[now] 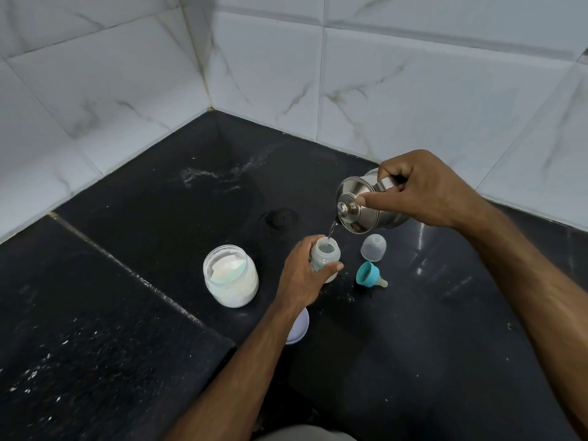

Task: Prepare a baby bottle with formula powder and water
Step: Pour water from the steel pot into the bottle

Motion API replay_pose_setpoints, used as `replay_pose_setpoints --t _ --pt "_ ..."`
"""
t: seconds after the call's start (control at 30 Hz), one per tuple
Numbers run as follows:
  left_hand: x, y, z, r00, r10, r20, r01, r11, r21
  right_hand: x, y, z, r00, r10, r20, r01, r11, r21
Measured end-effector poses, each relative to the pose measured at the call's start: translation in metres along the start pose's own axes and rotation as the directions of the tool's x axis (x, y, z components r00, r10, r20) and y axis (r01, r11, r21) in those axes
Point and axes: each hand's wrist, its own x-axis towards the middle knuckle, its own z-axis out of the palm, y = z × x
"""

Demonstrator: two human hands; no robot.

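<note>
Pouring in progress: right hand (pixel 423 189) wrapped around the handle of a small steel kettle (pixel 366 202), forefinger stretched forward and pressing on the lid beside its knob, kettle tipped hard toward the person's left so its lip hangs just above and slightly right of the baby bottle (pixel 324 254). Thin stream of water (pixel 331 232) runs down-left from the lip into the open mouth. Bottle stands upright on the black counter (pixel 159 313), long axis vertical, mouth facing up; left hand (pixel 305 275) curls around its lower body, thumb across the front, steadying it. Key relation: the kettle's lip sits up and to the right of the bottle mouth, close, not touching, and the stream lands inside the rim. Mouth is narrow, so the line from lip to opening looks like the thing to keep; a drift of either hand would likely put water on the counter. Fill level not readable from here, since the left hand covers most of the body. Left hand is the one on the bottle; right hand is the nearer to the loose parts. Teal collar with teat (pixel 369 275) lies on its side just right of the bottle, teat pointing right; clear dome cap (pixel 374 247) stands behind it. Open jar of white formula powder (pixel 230 275), something pale lying inside it, sits left of the bottle, near but apart. Pale lid (pixel 300 329) partly hidden under the left forearm. Judging by this, capping comes after the water.
</note>
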Motion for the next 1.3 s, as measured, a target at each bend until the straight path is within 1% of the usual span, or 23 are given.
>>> replay_pose_setpoints --t 0.37,0.63,0.9,1.3 --pt "-0.0012 -0.0009 0.0000 1.000 0.016 -0.004 -0.016 1.000 -0.023 -0.0002 0.0025 0.0006 1.000 0.006 -0.005 -0.006 1.000 0.027" --pt "-0.0008 -0.0014 0.0001 1.000 0.018 0.004 -0.018 1.000 -0.023 -0.0019 0.0060 0.0029 1.000 -0.008 0.003 0.008 1.000 0.009" --pt "0.0000 -0.0028 0.0000 1.000 0.019 0.011 -0.019 1.000 -0.020 -0.0016 0.0091 0.0063 1.000 0.017 0.010 -0.017 1.000 0.012" --pt "0.0010 -0.0072 0.0001 1.000 0.028 0.011 -0.028 0.999 -0.022 -0.0002 0.0098 0.0079 1.000 -0.002 0.014 0.003 1.000 -0.013"
